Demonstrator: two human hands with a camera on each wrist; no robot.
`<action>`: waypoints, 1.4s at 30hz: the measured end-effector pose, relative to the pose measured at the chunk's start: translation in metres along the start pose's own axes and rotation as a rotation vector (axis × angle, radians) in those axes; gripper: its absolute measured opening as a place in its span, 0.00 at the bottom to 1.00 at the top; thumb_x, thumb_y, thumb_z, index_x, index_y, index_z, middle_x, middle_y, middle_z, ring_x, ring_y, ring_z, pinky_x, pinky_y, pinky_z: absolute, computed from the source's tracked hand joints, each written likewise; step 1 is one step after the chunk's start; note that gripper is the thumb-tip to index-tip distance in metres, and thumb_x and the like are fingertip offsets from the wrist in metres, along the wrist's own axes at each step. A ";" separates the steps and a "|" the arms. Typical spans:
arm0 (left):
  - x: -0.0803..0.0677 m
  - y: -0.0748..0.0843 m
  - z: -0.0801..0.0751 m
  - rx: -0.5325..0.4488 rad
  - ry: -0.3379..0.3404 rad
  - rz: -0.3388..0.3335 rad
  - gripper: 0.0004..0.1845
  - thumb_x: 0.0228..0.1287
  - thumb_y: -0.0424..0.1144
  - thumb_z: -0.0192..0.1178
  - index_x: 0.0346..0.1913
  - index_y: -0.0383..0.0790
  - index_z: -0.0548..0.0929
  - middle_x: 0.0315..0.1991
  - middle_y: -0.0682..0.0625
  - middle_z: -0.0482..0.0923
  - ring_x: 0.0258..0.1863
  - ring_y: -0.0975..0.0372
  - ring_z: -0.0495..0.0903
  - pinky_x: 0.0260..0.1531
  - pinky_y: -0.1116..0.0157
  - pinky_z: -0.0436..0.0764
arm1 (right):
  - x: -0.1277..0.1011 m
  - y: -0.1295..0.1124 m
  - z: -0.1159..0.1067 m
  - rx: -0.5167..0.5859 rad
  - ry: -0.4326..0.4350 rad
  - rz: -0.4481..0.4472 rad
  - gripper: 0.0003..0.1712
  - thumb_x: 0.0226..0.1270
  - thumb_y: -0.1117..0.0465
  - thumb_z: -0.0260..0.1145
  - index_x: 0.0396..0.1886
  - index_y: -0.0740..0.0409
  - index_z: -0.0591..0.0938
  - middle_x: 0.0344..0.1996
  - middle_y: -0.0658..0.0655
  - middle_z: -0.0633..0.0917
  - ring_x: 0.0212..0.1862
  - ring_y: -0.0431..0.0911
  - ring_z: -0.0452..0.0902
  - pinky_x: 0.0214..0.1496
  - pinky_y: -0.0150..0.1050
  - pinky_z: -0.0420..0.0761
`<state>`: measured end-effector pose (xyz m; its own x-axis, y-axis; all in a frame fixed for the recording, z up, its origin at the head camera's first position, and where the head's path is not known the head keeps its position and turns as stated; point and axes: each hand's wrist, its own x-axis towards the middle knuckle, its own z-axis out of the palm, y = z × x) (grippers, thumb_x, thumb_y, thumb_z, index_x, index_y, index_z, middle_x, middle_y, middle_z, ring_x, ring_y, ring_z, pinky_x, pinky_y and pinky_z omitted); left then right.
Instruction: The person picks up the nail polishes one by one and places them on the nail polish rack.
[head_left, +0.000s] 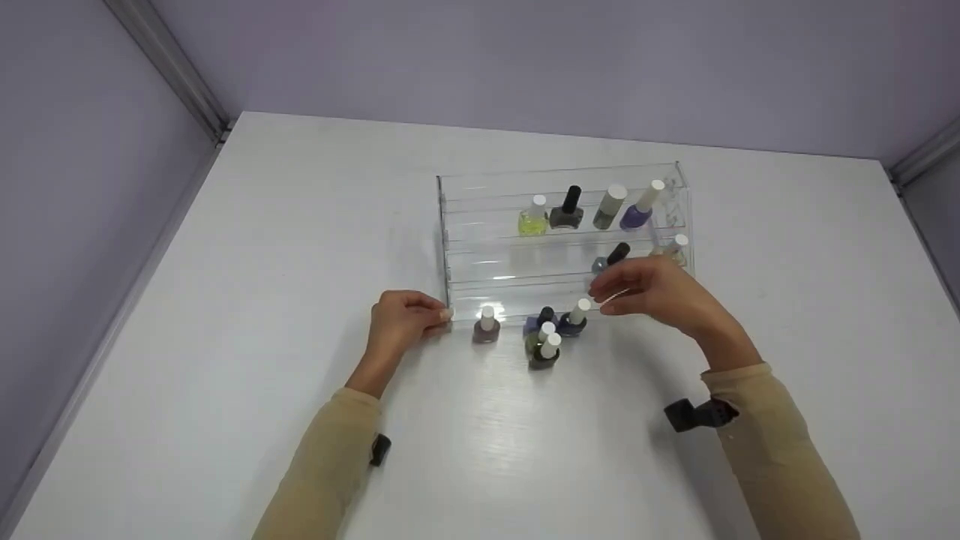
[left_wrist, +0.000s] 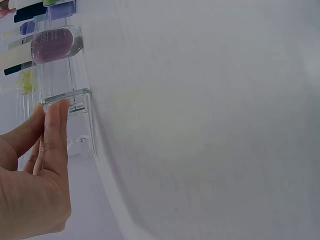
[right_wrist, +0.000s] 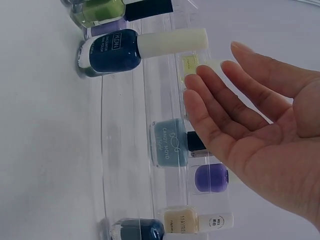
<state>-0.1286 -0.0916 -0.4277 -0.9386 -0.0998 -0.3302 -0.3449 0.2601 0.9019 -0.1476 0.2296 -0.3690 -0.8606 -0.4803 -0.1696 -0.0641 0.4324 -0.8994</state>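
Observation:
A clear tiered acrylic rack [head_left: 480,225] stands on a white table [head_left: 300,225]. Its top step carries several nail polish bottles, among them a yellow-green one [head_left: 532,220] and a purple one [head_left: 636,216]. A pale blue bottle [head_left: 600,264] with a black cap stands one step lower. My left hand [head_left: 439,315] touches the rack's front left corner [left_wrist: 80,120] with straight fingers [left_wrist: 55,125]. My right hand [head_left: 602,296] hovers empty in front of the pale blue bottle [right_wrist: 170,142], palm open [right_wrist: 220,95].
On the table before the rack stand a mauve bottle [head_left: 486,330], a dark blue bottle [head_left: 574,322] with a white cap, and two green ones [head_left: 544,351]. A cream bottle [head_left: 675,251] sits at the rack's right end. Lilac walls enclose the table on three sides.

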 end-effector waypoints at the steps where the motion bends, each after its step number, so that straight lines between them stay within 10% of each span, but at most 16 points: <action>1: 0.000 0.000 0.000 -0.003 -0.001 0.007 0.05 0.49 0.28 0.67 0.29 0.29 0.83 0.27 0.43 0.83 0.25 0.61 0.82 0.29 0.67 0.82 | 0.000 0.001 0.001 0.000 -0.004 -0.003 0.16 0.52 0.74 0.67 0.43 0.71 0.80 0.40 0.65 0.82 0.44 0.53 0.79 0.43 0.36 0.80; 42: 0.000 -0.001 0.001 -0.028 0.000 -0.006 0.05 0.50 0.26 0.66 0.31 0.27 0.83 0.27 0.41 0.82 0.25 0.61 0.82 0.27 0.69 0.82 | 0.007 0.018 0.027 0.051 0.075 0.035 0.14 0.50 0.72 0.68 0.39 0.71 0.80 0.37 0.61 0.81 0.39 0.45 0.78 0.39 0.34 0.80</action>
<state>-0.1283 -0.0904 -0.4285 -0.9366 -0.1008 -0.3355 -0.3501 0.2328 0.9073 -0.1409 0.2137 -0.3973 -0.8976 -0.4057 -0.1724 -0.0090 0.4078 -0.9130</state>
